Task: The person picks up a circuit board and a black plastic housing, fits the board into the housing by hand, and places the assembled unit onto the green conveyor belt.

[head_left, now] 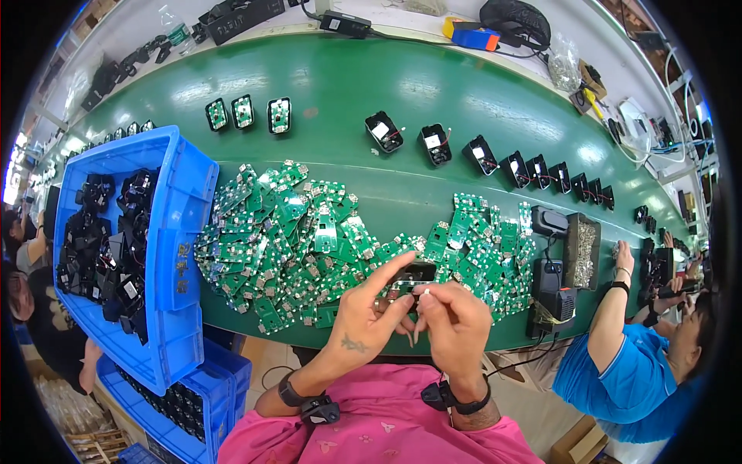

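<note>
My left hand point(368, 313) grips a small black plastic case point(418, 271) at the near edge of the table. Close beside it, my right hand point(456, 319) has thumb and forefinger pinched on a small white connector point(426, 292). Part of a green circuit board seems to show under the case, but fingers hide most of it. Loose green circuit boards lie in a large heap point(286, 243) to the left of my hands and a smaller heap point(487, 251) to the right.
A blue crate point(168, 255) of black cases stands at left. Three board-filled cases point(279, 116) and several open cases with wires point(435, 145) line the green table point(332, 85). At right are a black charger-like device point(554, 290), a parts tray point(581, 251) and a person in blue point(618, 371).
</note>
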Available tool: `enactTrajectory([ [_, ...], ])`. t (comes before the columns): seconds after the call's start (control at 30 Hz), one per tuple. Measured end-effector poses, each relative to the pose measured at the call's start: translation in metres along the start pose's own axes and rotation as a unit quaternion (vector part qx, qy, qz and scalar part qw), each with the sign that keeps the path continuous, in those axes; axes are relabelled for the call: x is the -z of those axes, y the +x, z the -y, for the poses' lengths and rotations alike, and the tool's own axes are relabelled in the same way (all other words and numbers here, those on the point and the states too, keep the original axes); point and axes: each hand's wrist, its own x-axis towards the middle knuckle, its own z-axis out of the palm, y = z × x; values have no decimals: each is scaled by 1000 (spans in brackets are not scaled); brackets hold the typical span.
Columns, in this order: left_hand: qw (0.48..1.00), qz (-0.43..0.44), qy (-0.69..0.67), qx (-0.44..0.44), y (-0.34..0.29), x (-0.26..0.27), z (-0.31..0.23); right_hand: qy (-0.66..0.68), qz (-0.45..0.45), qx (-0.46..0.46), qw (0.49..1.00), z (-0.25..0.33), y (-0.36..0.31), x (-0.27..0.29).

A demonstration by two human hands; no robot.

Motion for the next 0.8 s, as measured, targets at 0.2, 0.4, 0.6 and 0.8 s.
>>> enactTrajectory([
  [0.2, 984, -50, 111, -128, -11, 2, 4, -133, -17, 123, 983, 10, 0, -1],
  [0.4, 944, -21, 227, -237, -11, 9, -12, -91, 105, 64, 988, 21, 11, 11],
  [0.6, 939, 9, 241, -244, -18, 13, -15, -84, 145, 64, 984, 26, 11, 18],
  [0.8, 947, 37, 222, -228, -19, 17, -17, -91, 159, 65, 981, 27, 10, 18],
])
